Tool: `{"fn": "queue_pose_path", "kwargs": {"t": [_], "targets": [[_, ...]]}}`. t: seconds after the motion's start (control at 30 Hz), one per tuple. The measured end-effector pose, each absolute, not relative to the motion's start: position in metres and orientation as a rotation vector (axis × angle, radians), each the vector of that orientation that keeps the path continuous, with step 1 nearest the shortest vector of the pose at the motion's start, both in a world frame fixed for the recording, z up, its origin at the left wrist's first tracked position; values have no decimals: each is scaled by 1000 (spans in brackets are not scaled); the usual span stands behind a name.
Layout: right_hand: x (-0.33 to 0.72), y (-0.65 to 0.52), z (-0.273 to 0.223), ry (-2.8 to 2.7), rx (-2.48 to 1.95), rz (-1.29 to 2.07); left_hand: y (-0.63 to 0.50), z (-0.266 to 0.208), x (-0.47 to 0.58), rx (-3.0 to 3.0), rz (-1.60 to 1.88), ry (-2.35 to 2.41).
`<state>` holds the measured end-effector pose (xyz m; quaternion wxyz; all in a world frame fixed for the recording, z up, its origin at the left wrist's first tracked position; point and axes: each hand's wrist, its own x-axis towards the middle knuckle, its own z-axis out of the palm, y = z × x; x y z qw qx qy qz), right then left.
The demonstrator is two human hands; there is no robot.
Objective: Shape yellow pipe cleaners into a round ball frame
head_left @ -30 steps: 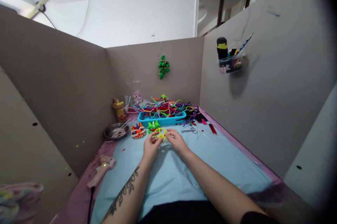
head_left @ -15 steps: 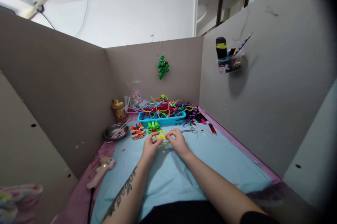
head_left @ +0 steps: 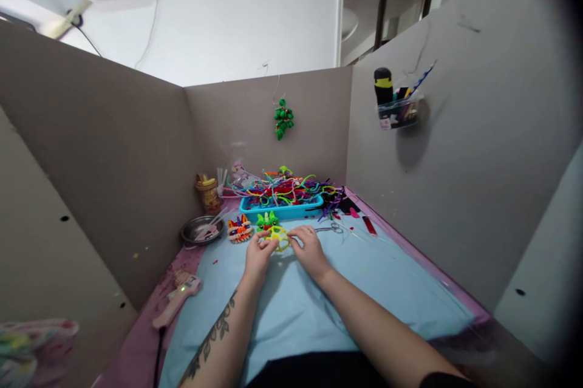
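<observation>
A yellow wheel-like shape of bent pipe cleaner is held up over the blue table cover. My left hand pinches its left side between thumb and fingers. At its right edge, my right hand has thumb and forefinger closed on the rim. Just behind stands a green dragon-like head made of fuzzy stems, partly hidden by the yellow piece. Left of that sits an orange, white and purple animal head of the same material.
A blue tray heaped with colourful pipe cleaners stands at the back. Scissors lie to the right. A metal bowl and a pink corded hot tool are on the left. Grey partitions enclose the table.
The yellow wheel shape has shifted slightly left and turned a little between my hands. My right-hand fingers have moved outward to its rim. The view has shifted slightly.
</observation>
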<state>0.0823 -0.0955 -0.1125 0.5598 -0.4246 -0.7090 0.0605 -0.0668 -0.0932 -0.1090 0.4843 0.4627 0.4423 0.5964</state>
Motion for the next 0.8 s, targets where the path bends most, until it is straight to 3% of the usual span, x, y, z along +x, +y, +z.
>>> {"fn": "queue_pose_path", "kwargs": {"t": [0.47, 0.8], "targets": [[81, -95, -116, -1775, -1051, 98, -96, -105, -65, 1106, 1444, 1043], [80, -87, -119, -1611, -1104, 486, -93, -112, -64, 1257, 1439, 962]]}}
